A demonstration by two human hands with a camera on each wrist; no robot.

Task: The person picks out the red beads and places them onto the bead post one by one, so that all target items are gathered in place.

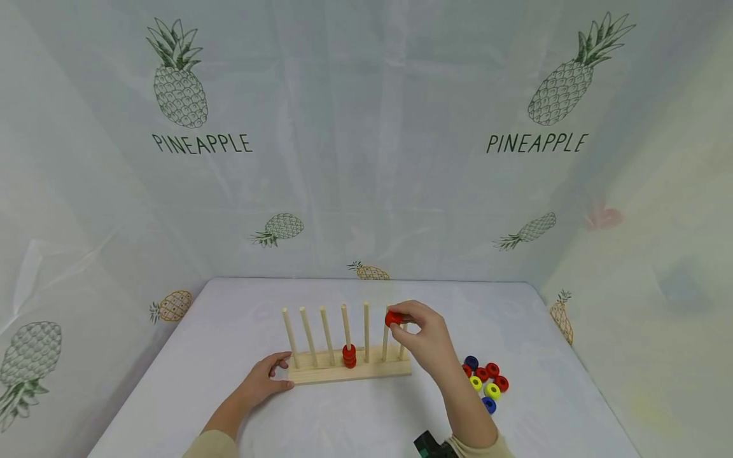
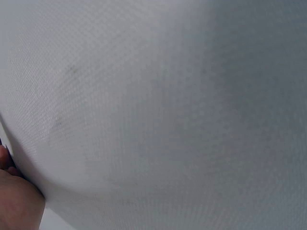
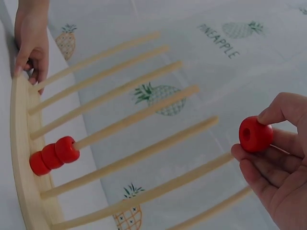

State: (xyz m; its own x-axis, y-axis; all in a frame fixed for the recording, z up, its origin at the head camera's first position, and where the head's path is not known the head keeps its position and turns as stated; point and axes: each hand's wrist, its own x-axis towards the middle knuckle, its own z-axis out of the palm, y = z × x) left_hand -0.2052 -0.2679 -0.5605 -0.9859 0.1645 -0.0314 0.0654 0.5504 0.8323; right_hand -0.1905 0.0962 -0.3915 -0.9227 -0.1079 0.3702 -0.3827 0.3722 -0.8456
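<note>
A wooden peg stand [image 1: 321, 380] with several upright pegs stands on the table. Three red beads [image 1: 349, 357] are stacked at the foot of its middle peg. My left hand [image 1: 262, 380] holds the stand's left end between thumb and fingers; only part of that hand [image 2: 18, 201] enters the left wrist view's corner. Between the thumb and fingers of my right hand [image 1: 425, 334] is a pinched red bead [image 3: 255, 134], its hole showing in the right wrist view. This bead is up near the tops of the right-hand pegs, off them.
Loose red, yellow and blue beads [image 1: 492, 391] lie in a cluster on the white table [image 1: 321, 426], right of the stand and partly behind my right forearm. A pineapple-print sheet [image 1: 366, 178] hangs behind and along both sides.
</note>
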